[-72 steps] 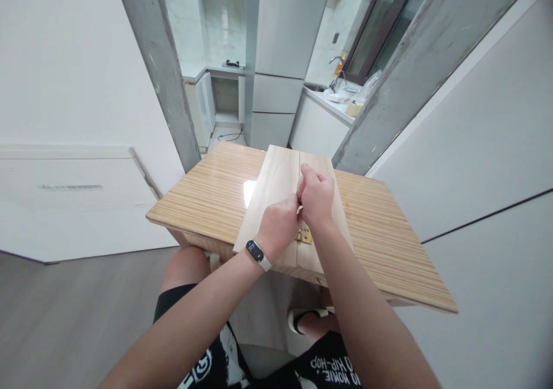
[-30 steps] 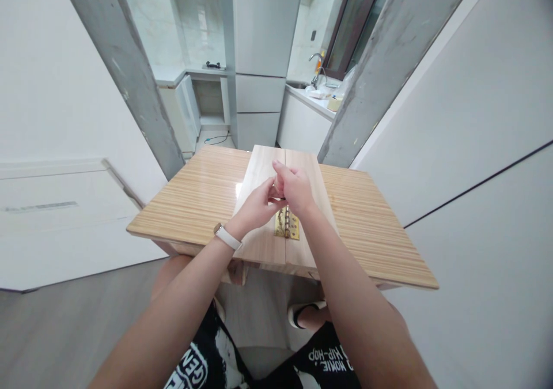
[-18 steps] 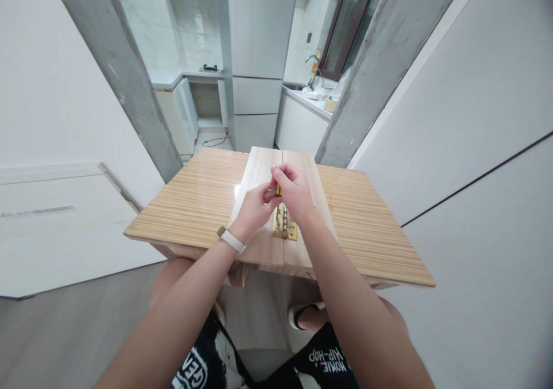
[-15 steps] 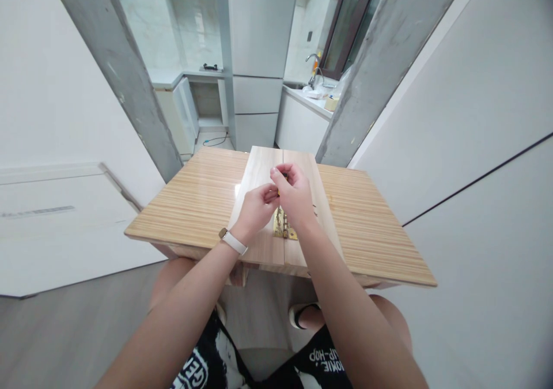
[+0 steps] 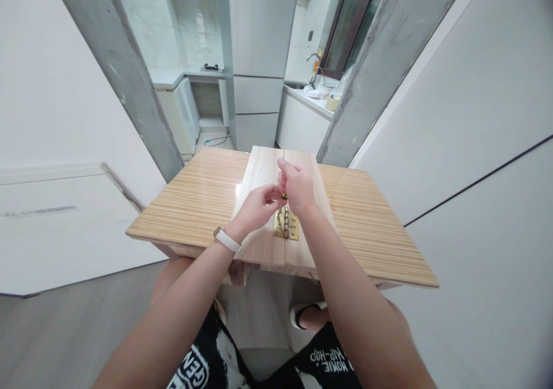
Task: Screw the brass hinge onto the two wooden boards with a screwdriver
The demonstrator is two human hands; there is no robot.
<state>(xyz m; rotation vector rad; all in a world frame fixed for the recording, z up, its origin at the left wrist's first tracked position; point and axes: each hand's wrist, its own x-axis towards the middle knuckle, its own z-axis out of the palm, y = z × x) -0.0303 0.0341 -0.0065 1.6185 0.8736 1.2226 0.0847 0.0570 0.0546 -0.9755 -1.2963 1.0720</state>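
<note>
Left hand (image 5: 258, 206) and right hand (image 5: 299, 188) meet above two pale boards (image 5: 261, 167) on the worktop (image 5: 371, 233).
Right hand curled around a small yellow-and-black item (image 5: 284, 196), mostly hidden; left hand bent close beside it, pinch cannot be confirmed. Brass hinge (image 5: 286, 225) lies across both boards, just nearer the wearer than the hands.

white wall (image 5: 43, 78), grey floor (image 5: 95, 325), dark-framed window (image 5: 340, 42)

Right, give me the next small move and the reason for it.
I'd probably lower the left hand to steady the hinge: it lies across both boards with no hand on it, while the right hand seems to hold the small yellow-and-black thing just beyond.
</note>
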